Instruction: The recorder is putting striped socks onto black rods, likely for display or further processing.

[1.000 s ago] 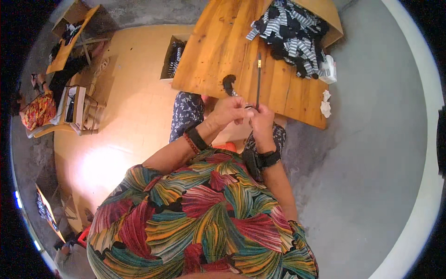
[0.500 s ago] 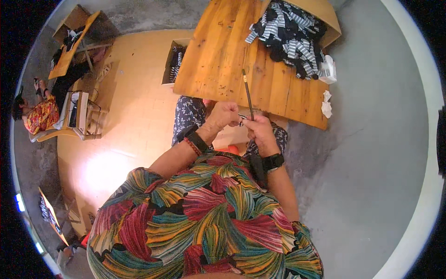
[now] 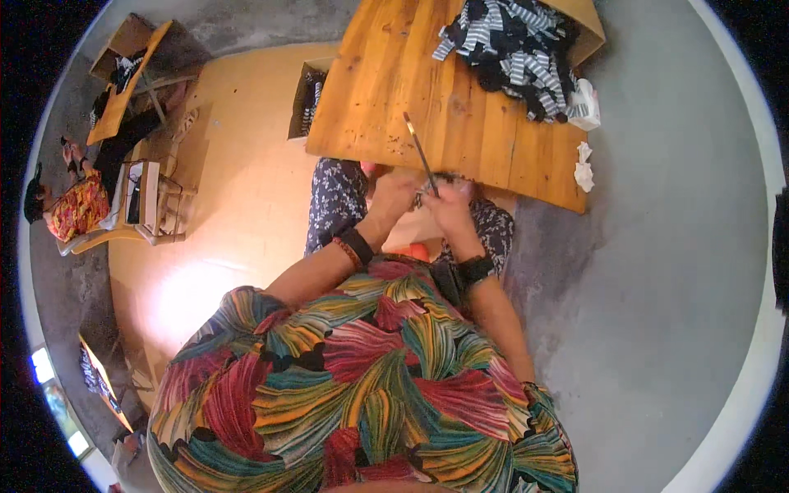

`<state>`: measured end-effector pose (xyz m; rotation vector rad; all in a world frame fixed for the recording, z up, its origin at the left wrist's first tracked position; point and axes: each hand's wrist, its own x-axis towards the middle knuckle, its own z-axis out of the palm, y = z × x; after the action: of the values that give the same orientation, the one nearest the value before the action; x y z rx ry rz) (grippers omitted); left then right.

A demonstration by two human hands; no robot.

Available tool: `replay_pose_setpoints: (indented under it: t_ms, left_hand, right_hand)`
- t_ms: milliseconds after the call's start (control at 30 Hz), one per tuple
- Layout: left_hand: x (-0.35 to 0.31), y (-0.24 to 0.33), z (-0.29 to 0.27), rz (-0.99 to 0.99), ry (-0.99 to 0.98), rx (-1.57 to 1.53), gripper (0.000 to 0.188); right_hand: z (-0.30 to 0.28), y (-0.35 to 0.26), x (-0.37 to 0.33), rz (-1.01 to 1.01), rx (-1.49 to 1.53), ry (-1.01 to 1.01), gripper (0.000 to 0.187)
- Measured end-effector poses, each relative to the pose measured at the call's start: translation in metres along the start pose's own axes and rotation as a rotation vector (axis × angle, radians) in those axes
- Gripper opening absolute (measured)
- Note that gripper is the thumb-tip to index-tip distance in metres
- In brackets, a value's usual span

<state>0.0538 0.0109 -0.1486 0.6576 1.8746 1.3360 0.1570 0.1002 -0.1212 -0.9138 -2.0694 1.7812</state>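
Note:
Over my lap, at the near edge of the wooden table [image 3: 394, 107], both hands are close together. My right hand [image 3: 451, 212] is closed on a thin dark stick [image 3: 422, 156] with a pale band near its upper end, which points up and slightly left. My left hand [image 3: 394, 197] is closed beside it. A small dark and grey piece [image 3: 422, 195] lies between the fingers of both hands; blur and the fingers hide its shape. On the far right of the table spreads a pile of black and grey-white striped knit pieces [image 3: 526, 70].
A cardboard box [image 3: 588, 29] lies behind the pile. A white tissue box [image 3: 584, 107] and crumpled tissues [image 3: 583, 168] rest at the table's right edge. Another box [image 3: 297, 119] with striped pieces stands left of the table. A person [image 3: 78, 201] sits at the far left.
My right hand has turned so the stick leans further left. Both hands have drawn closer together. The view has shifted slightly.

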Motion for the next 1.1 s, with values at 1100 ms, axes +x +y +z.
replay_pose_setpoints:
  t_ms: [1100]
  left_hand:
    - [-0.021,0.028,-0.036,-0.278,-0.394,-0.621,0.014]
  right_hand:
    - [0.004,-0.016,0.012,-0.407,-0.487,0.1,0.011]
